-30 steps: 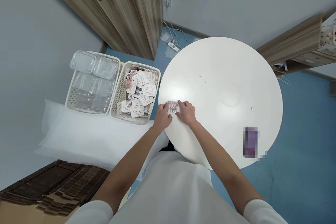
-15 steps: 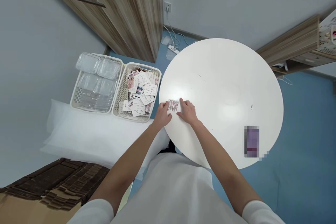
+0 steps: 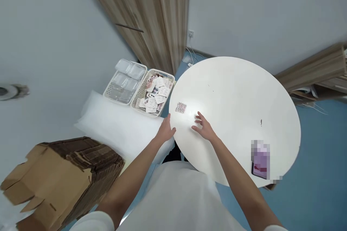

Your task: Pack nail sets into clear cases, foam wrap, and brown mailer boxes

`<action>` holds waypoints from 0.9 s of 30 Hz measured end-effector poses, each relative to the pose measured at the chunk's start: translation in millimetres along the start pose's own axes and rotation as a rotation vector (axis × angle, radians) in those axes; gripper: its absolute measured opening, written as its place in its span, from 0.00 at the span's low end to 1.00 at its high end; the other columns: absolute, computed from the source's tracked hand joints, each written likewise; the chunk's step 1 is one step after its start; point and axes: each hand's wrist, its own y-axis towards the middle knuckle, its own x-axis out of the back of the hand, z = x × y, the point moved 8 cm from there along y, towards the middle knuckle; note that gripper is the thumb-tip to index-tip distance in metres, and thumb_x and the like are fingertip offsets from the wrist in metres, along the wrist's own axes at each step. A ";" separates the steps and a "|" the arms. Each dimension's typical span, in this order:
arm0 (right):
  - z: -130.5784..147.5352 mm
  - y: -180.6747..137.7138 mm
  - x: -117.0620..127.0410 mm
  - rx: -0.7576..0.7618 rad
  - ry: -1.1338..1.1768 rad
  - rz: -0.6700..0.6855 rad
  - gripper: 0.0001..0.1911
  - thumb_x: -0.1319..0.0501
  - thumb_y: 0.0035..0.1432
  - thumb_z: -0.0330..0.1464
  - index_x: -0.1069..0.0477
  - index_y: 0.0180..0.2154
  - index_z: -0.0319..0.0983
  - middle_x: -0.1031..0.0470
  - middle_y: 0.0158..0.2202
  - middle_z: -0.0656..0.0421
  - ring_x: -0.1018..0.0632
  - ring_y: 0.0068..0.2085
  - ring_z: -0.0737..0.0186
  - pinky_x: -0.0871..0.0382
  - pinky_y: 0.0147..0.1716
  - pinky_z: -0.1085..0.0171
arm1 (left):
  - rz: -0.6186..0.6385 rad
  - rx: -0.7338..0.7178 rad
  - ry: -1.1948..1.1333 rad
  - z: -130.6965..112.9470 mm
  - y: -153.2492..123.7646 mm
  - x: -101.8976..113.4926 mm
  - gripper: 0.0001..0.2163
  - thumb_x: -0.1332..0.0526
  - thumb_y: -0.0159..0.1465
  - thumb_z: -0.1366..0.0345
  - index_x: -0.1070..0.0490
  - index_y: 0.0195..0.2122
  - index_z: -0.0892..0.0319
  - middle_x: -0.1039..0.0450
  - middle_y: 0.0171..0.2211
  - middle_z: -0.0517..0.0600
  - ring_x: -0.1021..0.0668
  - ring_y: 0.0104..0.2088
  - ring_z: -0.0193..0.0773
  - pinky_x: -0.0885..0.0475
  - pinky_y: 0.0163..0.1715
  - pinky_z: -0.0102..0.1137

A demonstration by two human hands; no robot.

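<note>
"Lying flat on the white round table (image 3: 238,90), your nail card (image 3: 180,107) is free of both hands, close to the table's left rim."

"Agreed. Your right hand (image 3: 204,129) is over the tabletop, nearer your body than the card. Its fingers (image 3: 199,117) are spread and slack, gripping nothing. The card sits beyond those fingertips and to their left, with bare table between."

"Your left hand (image 3: 166,131) is at the table's near-left rim, loose and empty too. I cannot tell whether it touches the rim. The card lies past its fingertips, further onto the table and apart from them."

"So the card is ahead of both your hands and touches neither."

"Off the table's left side you have two baskets side by side. The card basket (image 3: 169,76), just beside the rim, is full of printed cards. The tray basket (image 3: 110,88) beyond it holds clear plastic trays."

"Nearer you, off that same side, a white foam sheet (image 3: 119,130) lies next to a stack of flattened cardboard boxes (image 3: 62,177). A phone (image 3: 260,160) lies at the table's near-right edge, well apart from your right hand."
</note>
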 end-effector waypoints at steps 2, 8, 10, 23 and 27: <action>-5.1 -4.3 1.7 -0.006 0.040 -0.037 0.34 0.41 0.48 0.41 0.49 0.57 0.48 0.37 0.51 0.55 0.27 0.43 0.60 0.37 0.46 0.54 | 0.057 0.028 0.005 6.1 -23.1 0.8 0.30 0.46 0.57 0.61 0.53 0.60 0.61 0.46 0.58 0.58 0.40 0.57 0.48 0.43 0.53 0.41; 14.7 9.4 -12.3 0.005 0.174 -0.004 0.20 0.43 0.49 0.40 0.34 0.45 0.41 0.30 0.40 0.56 0.26 0.35 0.64 0.32 0.36 0.60 | 0.155 0.207 0.064 35.6 -74.5 23.0 0.29 0.43 0.54 0.55 0.43 0.56 0.59 0.41 0.56 0.58 0.36 0.54 0.52 0.39 0.49 0.41; 33.7 21.9 -21.5 0.031 0.184 0.045 0.19 0.43 0.48 0.39 0.33 0.43 0.40 0.29 0.38 0.57 0.26 0.34 0.64 0.33 0.33 0.62 | 0.136 0.260 0.073 43.4 -82.9 38.4 0.30 0.42 0.52 0.53 0.42 0.55 0.59 0.42 0.56 0.58 0.36 0.54 0.53 0.39 0.48 0.41; 164.4 153.3 -148.7 0.315 -0.328 0.146 0.17 0.42 0.48 0.36 0.29 0.42 0.41 0.29 0.47 0.55 0.29 0.48 0.56 0.36 0.47 0.57 | -0.258 0.224 -0.202 93.0 -11.4 185.5 0.29 0.36 0.47 0.55 0.36 0.51 0.58 0.35 0.51 0.58 0.29 0.48 0.49 0.36 0.45 0.36; 194.0 209.9 -156.3 0.318 -0.278 0.023 0.22 0.47 0.53 0.38 0.34 0.50 0.39 0.32 0.51 0.55 0.31 0.51 0.57 0.39 0.51 0.57 | -0.453 0.199 -0.535 99.5 61.1 217.3 0.30 0.38 0.50 0.52 0.38 0.52 0.62 0.38 0.53 0.60 0.30 0.49 0.47 0.36 0.46 0.36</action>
